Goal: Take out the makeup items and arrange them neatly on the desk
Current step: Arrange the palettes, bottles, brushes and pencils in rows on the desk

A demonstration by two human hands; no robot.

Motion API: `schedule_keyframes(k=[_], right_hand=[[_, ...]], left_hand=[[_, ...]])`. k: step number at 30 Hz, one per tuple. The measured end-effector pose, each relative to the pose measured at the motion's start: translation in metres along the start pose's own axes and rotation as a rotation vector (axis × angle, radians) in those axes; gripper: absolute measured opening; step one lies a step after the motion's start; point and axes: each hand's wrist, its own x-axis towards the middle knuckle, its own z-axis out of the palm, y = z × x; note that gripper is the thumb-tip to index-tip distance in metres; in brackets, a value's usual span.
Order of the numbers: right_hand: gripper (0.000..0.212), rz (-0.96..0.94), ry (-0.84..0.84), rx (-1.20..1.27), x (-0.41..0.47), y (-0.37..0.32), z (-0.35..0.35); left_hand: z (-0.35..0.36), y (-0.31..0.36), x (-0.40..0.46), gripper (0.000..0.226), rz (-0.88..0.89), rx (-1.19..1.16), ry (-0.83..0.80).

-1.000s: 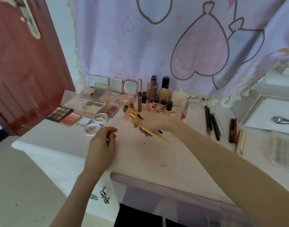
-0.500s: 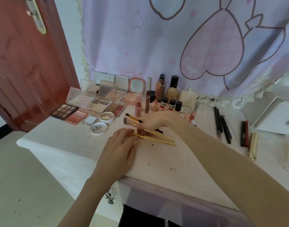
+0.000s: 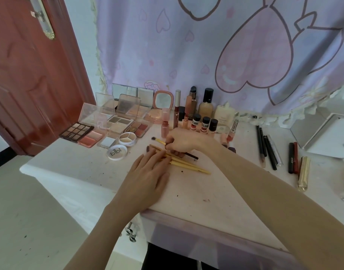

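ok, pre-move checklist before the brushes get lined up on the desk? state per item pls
1. Brushes down on the desk: ok. The gold-handled brushes lie on the desk.
2. Left hand steadying them: ok, straight fingers rest flat on the handles.
3. Right hand has a firm hold: ok, its fingers pinch one brush near the head.
4. Brushes parallel: not ok, the handles fan out and a dark-handled brush crosses behind them.
5. Free spot beside them: ok, bare desk lies nearer the person.
6. Neighbours out of the way: cannot tell, the round compact sits close to the brush heads.
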Motion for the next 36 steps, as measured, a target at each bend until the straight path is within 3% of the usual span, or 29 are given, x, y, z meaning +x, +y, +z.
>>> schedule_keyframes(k=[4, 8, 16, 19, 31, 36], right_hand=[[0.026, -0.068, 0.105, -0.086, -0.002, 0.005, 0.004], [0.025, -0.11, 0.167, -0.054, 0.0, 0.011, 0.014], [0.025, -0.142, 0.161, 0.003, -0.007, 0.016, 0.014], [0.028, -0.136, 0.133, 0.046, -0.009, 0.017, 0.014], [0.03, -0.151, 0.175, 0.115, -0.028, 0.023, 0.015], [0.03, -0.169, 0.314, 0.128, -0.061, 0.031, 0.012]], left_hand=[[0.001, -0.002, -0.003, 0.056, -0.039, -0.036, 0.006], [0.001, -0.002, -0.005, 0.052, -0.072, -0.023, 0.009], [-0.002, 0.001, -0.007, 0.051, -0.044, -0.05, 0.038], [-0.001, 0.0, -0.009, 0.052, 0.018, -0.012, -0.014], [0.001, -0.003, -0.005, 0.052, -0.003, -0.004, -0.114], [-0.009, 0.016, -0.004, 0.047, 0.043, -0.058, 0.012]])
